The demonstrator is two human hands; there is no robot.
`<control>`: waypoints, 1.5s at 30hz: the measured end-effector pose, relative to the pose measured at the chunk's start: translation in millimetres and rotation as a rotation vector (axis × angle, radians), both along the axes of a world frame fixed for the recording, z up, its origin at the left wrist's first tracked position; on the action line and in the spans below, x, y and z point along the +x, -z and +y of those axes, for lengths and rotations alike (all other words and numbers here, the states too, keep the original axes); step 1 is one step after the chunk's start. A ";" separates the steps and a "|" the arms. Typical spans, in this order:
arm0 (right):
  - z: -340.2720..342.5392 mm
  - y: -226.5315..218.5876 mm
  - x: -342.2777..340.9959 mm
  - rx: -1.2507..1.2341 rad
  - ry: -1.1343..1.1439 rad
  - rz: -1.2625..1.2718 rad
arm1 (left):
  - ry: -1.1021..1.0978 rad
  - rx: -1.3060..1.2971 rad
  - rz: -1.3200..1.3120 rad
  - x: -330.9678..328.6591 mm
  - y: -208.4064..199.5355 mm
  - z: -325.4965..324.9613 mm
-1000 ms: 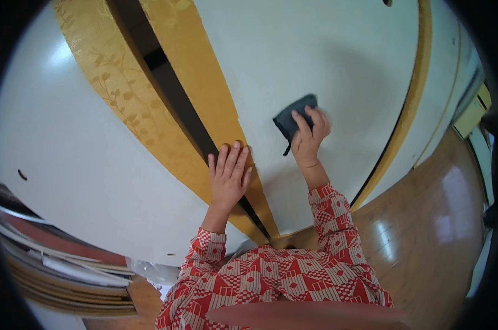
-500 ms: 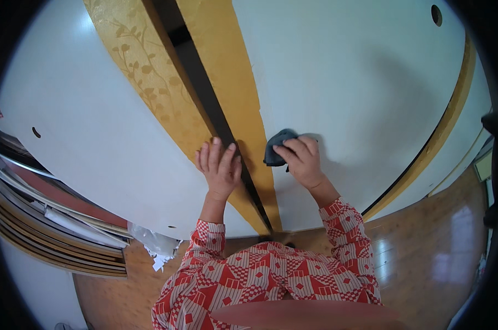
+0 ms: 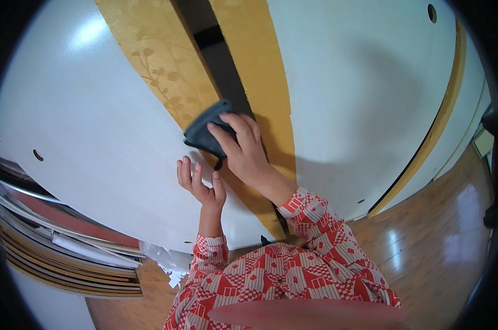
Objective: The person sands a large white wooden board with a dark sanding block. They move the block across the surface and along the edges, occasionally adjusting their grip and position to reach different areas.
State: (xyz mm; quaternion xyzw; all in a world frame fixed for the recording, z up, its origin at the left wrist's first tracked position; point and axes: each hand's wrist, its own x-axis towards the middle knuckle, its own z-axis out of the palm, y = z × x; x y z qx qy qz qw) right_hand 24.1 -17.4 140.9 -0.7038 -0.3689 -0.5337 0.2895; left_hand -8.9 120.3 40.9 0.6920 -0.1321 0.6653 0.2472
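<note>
A dark grey cloth (image 3: 205, 131) is pinched in the fingers of my right hand (image 3: 248, 151). The cloth lies over the gold patterned strip (image 3: 150, 60) along the inner edge of the left white panel (image 3: 95, 126). Below it, my left hand (image 3: 201, 184) rests near that same edge, fingers spread and holding nothing. A dark gap (image 3: 229, 74) runs between the two panels. Beyond the gap, the right white panel (image 3: 348, 110) carries a plain gold strip (image 3: 260, 60) on its inner edge.
Several long boards (image 3: 67, 267) are stacked at the lower left, beside a clear plastic bag (image 3: 163, 254). Wood flooring (image 3: 397, 253) shows on the right. The right panel ends in a gold edge (image 3: 433, 126) and has a round hole (image 3: 432, 14).
My right hand has carried the cloth left, from the right panel across the gap onto the left strip. My left hand has shifted slightly left and down, off the strip.
</note>
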 end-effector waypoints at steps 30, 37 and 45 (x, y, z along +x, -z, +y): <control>-77.7 186.6 -31.9 0.340 -0.002 0.563 | 0.131 0.455 0.261 12.8 34.1 -40.8; -53.1 96.6 -4.2 0.373 -0.042 0.468 | 0.207 0.448 0.235 21.2 30.4 -46.5; -61.9 206.0 -33.2 0.417 0.130 0.700 | 0.188 0.572 0.269 16.5 46.8 -47.5</control>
